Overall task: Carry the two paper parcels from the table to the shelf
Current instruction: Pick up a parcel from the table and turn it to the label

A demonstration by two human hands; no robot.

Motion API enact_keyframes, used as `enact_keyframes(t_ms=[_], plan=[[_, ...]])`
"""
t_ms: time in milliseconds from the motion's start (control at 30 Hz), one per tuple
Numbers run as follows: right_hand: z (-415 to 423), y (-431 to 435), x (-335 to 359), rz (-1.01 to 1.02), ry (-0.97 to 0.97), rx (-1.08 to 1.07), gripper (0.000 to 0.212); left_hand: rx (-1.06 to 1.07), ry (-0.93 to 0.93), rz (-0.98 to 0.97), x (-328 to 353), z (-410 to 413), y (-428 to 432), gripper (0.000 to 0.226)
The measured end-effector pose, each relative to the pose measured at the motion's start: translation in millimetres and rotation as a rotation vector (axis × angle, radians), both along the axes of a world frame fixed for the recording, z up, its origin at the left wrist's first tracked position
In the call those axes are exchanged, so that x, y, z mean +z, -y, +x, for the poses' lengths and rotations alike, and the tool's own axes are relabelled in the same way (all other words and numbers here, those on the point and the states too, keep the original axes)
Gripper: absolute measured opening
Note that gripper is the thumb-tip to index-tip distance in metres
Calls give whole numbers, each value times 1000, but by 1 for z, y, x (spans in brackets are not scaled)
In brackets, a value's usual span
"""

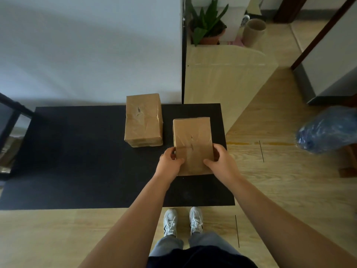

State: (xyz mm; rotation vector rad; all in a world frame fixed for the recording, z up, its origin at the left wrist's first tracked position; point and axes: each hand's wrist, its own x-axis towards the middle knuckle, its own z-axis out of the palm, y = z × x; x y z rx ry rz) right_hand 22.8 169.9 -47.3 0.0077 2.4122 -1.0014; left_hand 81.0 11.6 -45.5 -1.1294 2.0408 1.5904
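Standing at the near edge of a black table, the person reaches forward with both bare arms. Containers first: beyond the hands and to the right sit a terracotta pot holding a green spiky plant, and beside it a cardboard tube, open at the top; contents cannot be told. To the right of the right hand, well apart, lies a blue plastic bag, bulging, contents unclear.

Two brown paper parcels are on the table. The near parcel lies between the hands. The far parcel sits beyond the left hand, slightly to its left, apart from both hands and untouched; its wrapping is creased, with a small tear on top.

Left hand: clasped on the near parcel's left edge, thumb on top, fingers curled round the side. Right hand: gripping the right edge the same way, thumb lying across the top face. Whether the parcel is lifted off the table or resting on it cannot be told.

White trainers show below the arms on a pale wood floor.
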Motion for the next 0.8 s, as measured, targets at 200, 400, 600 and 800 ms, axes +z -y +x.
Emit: enact_keyframes(t_ms=[200,400,600,800], plan=[[-9,6,14,-134,-4,-94,35,-33,-128,-215,11,-6,3,50],[-10,18,18,-318,23,-241,40,-45,-195,-300,11,-10,8,36],[-7,9,8,-235,120,-270,19,25,-88,-57,9,-7,16,36],[-4,5,19,-301,286,-396,49,304,-6,186,23,-4,29,33]])
